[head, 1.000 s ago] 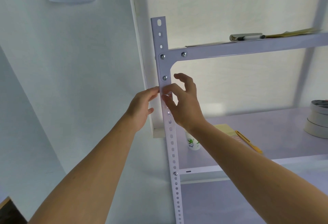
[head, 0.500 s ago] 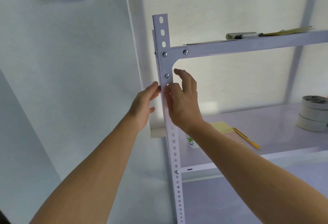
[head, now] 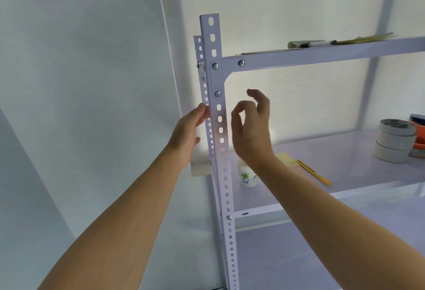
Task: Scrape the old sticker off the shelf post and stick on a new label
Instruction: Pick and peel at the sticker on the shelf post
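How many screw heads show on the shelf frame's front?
4: two screws at the top corner, a third just below, a fourth further down the post. More may hide on the side.

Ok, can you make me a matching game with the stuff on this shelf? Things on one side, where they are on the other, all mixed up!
Things
1. paper cup
2. tape rolls
3. marker
4. left hand

Places
A. lying on the top shelf
B. touching the left side of the shelf post
C. stacked at the right end of the middle shelf
D. standing on the middle shelf, just right of the post

Pairs: 1-D, 2-C, 3-A, 4-B.
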